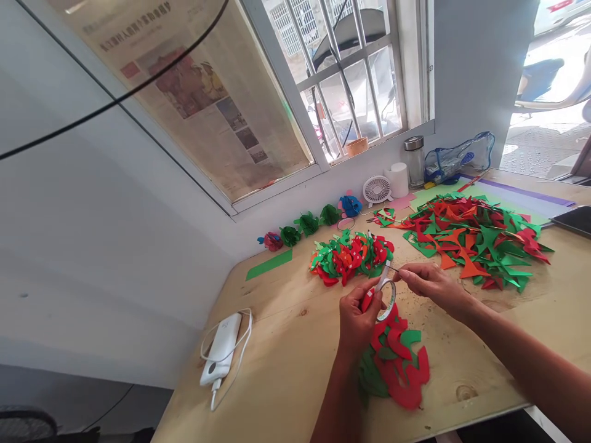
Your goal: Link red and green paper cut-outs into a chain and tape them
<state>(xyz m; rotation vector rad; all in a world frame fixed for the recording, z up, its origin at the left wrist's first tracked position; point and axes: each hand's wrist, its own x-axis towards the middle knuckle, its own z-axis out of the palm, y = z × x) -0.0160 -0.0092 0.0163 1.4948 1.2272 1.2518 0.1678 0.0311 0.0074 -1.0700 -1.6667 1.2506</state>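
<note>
One tape point(391, 303) clamped in left hand point(357, 311), tool point(393, 269) in right hand point(427, 286), inside table edge point(480, 419).

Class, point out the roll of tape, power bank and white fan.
Roll of tape point(392, 299): head view, ring's inner wall.
Power bank point(226, 338): head view, upper part of its casing.
White fan point(377, 190): head view, centre of its grille.

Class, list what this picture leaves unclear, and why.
All in the head view:
Thin dark tool: its held end is hidden by the right hand.
Red piece: partly covered by the left hand.
Tape roll: lettering too small.
Dark flat object: cut off by the right edge.
Newspaper: fine print blurred.
</note>
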